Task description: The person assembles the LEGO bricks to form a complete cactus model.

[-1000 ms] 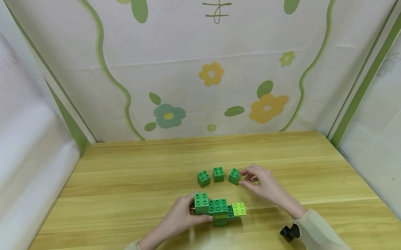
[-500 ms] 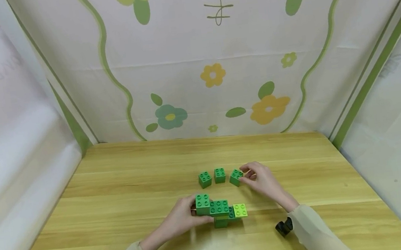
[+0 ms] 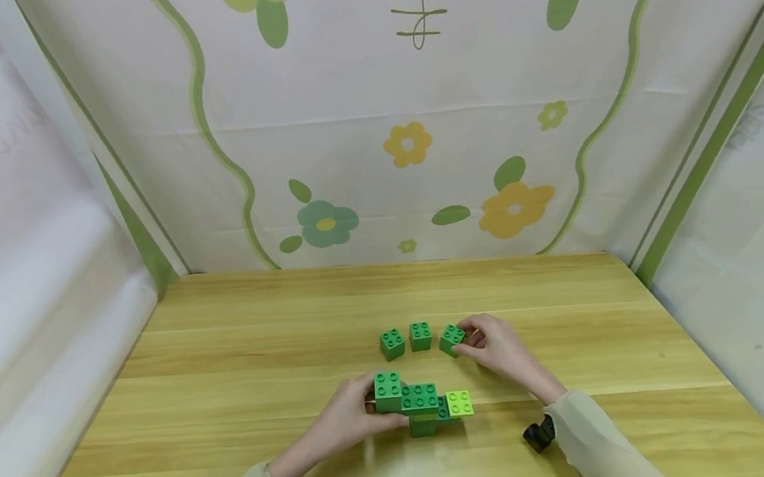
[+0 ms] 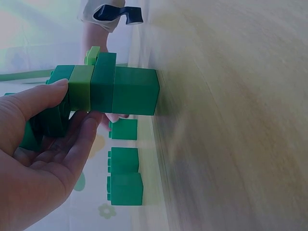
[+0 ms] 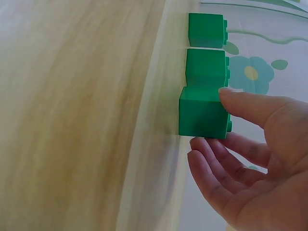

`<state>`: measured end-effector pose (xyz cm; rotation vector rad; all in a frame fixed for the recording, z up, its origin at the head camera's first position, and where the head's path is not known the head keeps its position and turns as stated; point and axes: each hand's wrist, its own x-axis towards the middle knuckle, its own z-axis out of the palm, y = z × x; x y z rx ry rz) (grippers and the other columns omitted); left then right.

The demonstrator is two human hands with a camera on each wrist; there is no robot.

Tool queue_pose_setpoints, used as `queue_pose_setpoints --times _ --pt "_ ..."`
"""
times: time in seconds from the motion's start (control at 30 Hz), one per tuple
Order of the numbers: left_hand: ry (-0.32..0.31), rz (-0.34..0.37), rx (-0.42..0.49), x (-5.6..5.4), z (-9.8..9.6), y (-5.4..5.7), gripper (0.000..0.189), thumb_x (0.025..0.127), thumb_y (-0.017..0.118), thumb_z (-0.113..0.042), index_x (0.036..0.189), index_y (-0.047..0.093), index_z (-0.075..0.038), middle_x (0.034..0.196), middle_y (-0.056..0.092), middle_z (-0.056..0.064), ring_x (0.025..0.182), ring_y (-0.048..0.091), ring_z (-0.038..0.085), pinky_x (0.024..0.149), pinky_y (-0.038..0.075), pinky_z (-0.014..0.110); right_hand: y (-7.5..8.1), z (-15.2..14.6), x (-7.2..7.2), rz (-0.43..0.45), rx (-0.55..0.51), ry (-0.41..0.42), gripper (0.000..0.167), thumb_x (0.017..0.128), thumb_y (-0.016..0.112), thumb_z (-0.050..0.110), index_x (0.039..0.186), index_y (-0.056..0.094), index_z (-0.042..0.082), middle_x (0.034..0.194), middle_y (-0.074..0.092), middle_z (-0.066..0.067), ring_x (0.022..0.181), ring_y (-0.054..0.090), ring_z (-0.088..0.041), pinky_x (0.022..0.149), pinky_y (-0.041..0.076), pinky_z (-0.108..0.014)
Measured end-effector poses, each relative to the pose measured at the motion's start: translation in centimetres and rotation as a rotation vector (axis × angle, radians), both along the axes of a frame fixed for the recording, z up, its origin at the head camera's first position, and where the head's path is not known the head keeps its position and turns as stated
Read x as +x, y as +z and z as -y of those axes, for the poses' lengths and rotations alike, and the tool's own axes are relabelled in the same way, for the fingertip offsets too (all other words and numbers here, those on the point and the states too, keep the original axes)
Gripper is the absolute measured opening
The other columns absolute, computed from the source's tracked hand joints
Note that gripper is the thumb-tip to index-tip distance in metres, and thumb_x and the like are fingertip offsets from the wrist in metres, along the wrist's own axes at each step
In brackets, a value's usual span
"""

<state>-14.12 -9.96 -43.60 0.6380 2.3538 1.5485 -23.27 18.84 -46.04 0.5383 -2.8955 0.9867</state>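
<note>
My left hand [image 3: 348, 416] grips an assembly of toy building bricks [image 3: 419, 397] in several greens, with a lime brick [image 3: 459, 402] at its right end. In the left wrist view, thumb and fingers curl round its upper part, and a green block [image 4: 135, 90] forms its foot at the table surface. Farther back, my right hand [image 3: 503, 347] pinches the rightmost of three loose green bricks [image 3: 451, 340] between thumb and fingers. That brick [image 5: 203, 113] shows its plain sides in the right wrist view, studs toward the palm. It appears to stand on the table.
The other two loose bricks, a middle one [image 3: 420, 336] and a left one [image 3: 392, 344], stand in a row on the wooden table [image 3: 235, 328]. A white flowered cloth [image 3: 338, 116] rises behind the table, with white side walls left and right.
My right hand has moved slightly left and its thumb and fingers have closed onto the rightmost brick. The left hand keeps its grip on the assembly. The head view has shifted a little.
</note>
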Motion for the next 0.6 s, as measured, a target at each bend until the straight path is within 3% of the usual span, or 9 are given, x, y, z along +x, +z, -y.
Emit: queue_pose_setpoints --times 0.37,0.6 --pt "0.0 0.0 0.001 0.0 0.0 -0.1 0.047 0.079 0.081 -0.011 0.122 0.063 -0.005 0.111 0.074 0.011 0.096 0.071 0.015 0.082 0.057 0.015 0.1 0.0 0.3 0.003 -0.025 -0.003 0.034 0.087 0.077 0.02 0.114 0.067 0.001 0.1 0.068 -0.009 0.084 0.065 -0.013 0.071 0.056 -0.017" --pt "0.005 0.001 0.0 0.1 0.0 0.0 0.046 0.079 0.081 -0.011 0.121 0.063 -0.005 0.11 0.074 0.011 0.095 0.071 0.015 0.081 0.057 0.014 0.3 -0.1 1.1 -0.045 -0.063 0.007 0.034 0.086 0.077 0.017 0.114 0.068 0.0 0.098 0.069 -0.009 0.084 0.066 -0.014 0.07 0.058 -0.018"
